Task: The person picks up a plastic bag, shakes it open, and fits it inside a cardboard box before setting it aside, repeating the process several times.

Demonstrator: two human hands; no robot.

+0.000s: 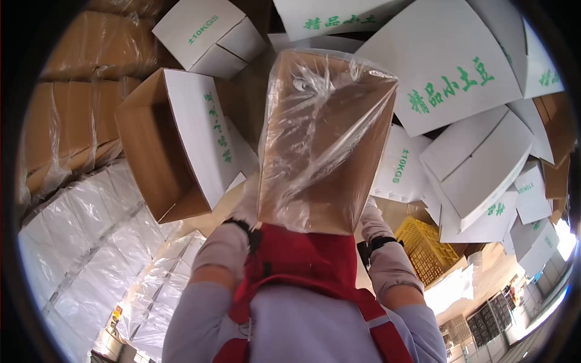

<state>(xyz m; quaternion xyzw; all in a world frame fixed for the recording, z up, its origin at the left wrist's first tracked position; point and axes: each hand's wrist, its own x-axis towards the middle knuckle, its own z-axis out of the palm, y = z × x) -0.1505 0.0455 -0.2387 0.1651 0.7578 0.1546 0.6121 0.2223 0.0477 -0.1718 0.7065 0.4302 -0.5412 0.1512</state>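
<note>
In front of my chest is an open cardboard box (375, 139), brown inside, with a clear plastic bag (315, 121) spread over its opening and rim. My left hand (246, 202), in a pale glove, holds the box's lower left side. On the lower right side my right hand (370, 213) grips it as well. The fingers of both hands are mostly hidden behind the box walls. Another open box (190, 133), white outside with green print, lies tipped to the left of the held one.
White printed boxes (451, 66) are heaped at the back and right. Plastic-wrapped brown cartons (72, 115) are stacked at left, above wrapped white bundles (91, 224). A yellow crate (423, 248) stands near my right forearm.
</note>
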